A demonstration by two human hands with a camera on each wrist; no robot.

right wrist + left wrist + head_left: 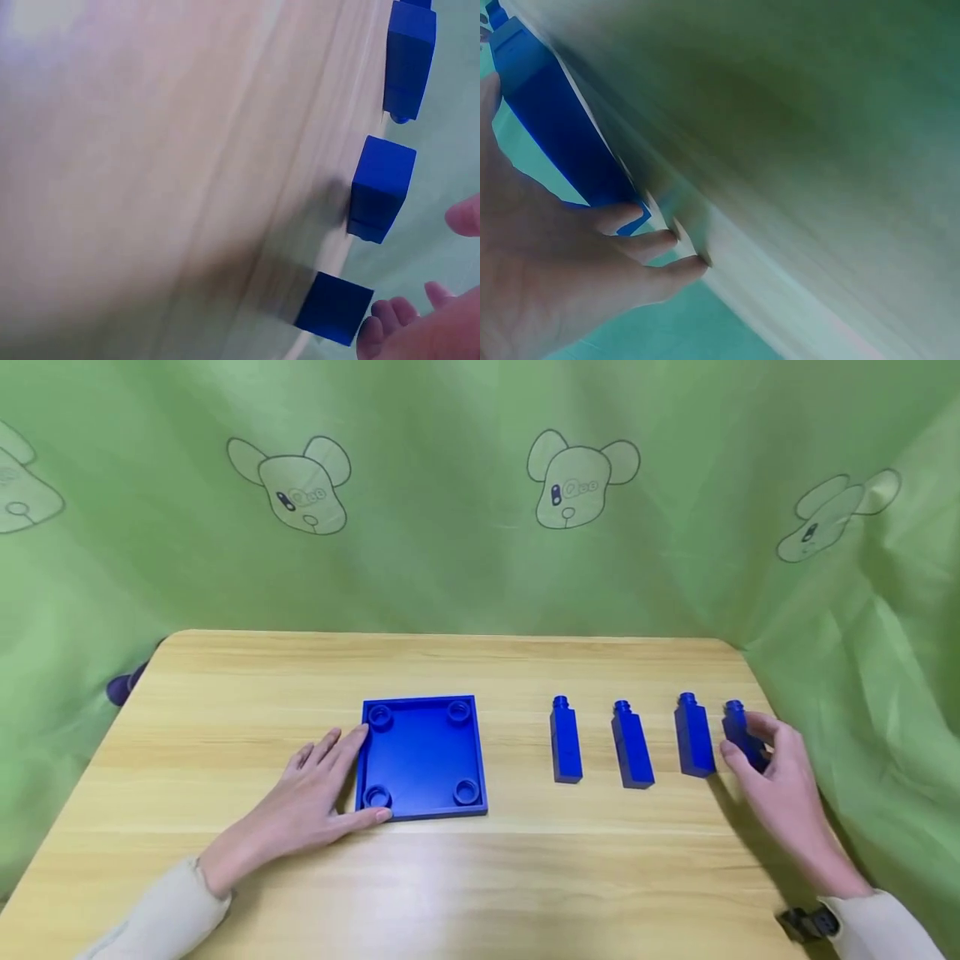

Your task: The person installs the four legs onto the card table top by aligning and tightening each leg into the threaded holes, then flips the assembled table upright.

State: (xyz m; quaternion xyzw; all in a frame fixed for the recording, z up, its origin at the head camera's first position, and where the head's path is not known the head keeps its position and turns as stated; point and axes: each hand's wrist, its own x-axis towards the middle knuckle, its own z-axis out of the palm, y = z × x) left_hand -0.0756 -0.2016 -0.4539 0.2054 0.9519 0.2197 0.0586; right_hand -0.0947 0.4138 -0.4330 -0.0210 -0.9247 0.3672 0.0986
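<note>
A shallow blue square tray (420, 756) lies on the table, with a raised rim and a round socket in each corner. My left hand (311, 793) rests along its left side, fingertips at the left rim and thumb at the near left corner. In the left wrist view, the fingers lie nearly straight against the tray (562, 112). At the far right, my right hand (780, 777) is spread over a blue square post (738, 727) with a narrow ringed end. The right wrist view shows thumb and fingers apart, with the fingertips beside that post (335, 307).
Three more such posts lie in a row left of my right hand: a near one (695, 739), a middle one (632, 747) and one closer to the tray (566, 743). A green curtain (450, 568) hangs behind the wooden table (262, 677).
</note>
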